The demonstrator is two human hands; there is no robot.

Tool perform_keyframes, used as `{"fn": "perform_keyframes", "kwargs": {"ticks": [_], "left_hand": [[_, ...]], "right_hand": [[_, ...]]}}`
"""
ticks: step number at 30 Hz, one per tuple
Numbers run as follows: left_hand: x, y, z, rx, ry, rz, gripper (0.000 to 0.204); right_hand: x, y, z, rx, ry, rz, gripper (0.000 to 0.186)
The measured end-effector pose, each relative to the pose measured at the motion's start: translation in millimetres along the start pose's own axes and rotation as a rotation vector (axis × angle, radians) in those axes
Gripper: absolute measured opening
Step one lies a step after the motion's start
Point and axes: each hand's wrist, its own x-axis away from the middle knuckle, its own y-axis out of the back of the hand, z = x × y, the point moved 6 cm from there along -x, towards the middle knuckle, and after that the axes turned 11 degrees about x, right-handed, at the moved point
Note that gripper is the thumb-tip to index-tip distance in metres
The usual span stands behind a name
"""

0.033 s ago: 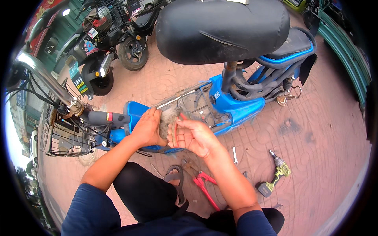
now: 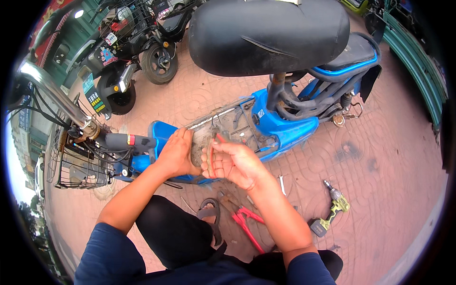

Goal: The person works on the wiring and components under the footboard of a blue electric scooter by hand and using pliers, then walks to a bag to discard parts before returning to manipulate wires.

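A blue electric scooter point(image 2: 289, 126) stands in front of me, with its floor compartment point(image 2: 202, 147) uncovered and dusty inside. My right hand point(image 2: 232, 164) is closed around the red handles of a pair of pliers point(image 2: 212, 159), palm turned up. The pliers' jaws reach over the compartment, near a thin loop of wire or cable point(image 2: 216, 119); whether they grip it I cannot tell. At the front end of the compartment, my left hand point(image 2: 176, 154) rests against the blue body, fingers stretched out and thumb apart. Its fingertips are partly hidden at the edge.
Red-handled bolt cutters point(image 2: 247, 228), a wrench point(image 2: 282, 185) and a green cordless impact driver point(image 2: 335, 209) lie on the paving to my right. The black seat point(image 2: 268, 38) overhangs the far side. A wire basket point(image 2: 78, 164) is at left; parked scooters point(image 2: 118, 71) stand behind.
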Motion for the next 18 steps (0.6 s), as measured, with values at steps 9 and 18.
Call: {"fn": "perform_keyframes", "kwargs": {"ticks": [9, 18], "left_hand": [[-4, -35, -98, 0.172, -0.115, 0.163, 0.090], [-30, -212, -204, 0.249, -0.244, 0.505, 0.093]], "right_hand": [[126, 25, 37, 0.140, -0.108, -0.207, 0.029], [260, 160, -4, 0.101, -0.050, -0.522, 0.031]]}}
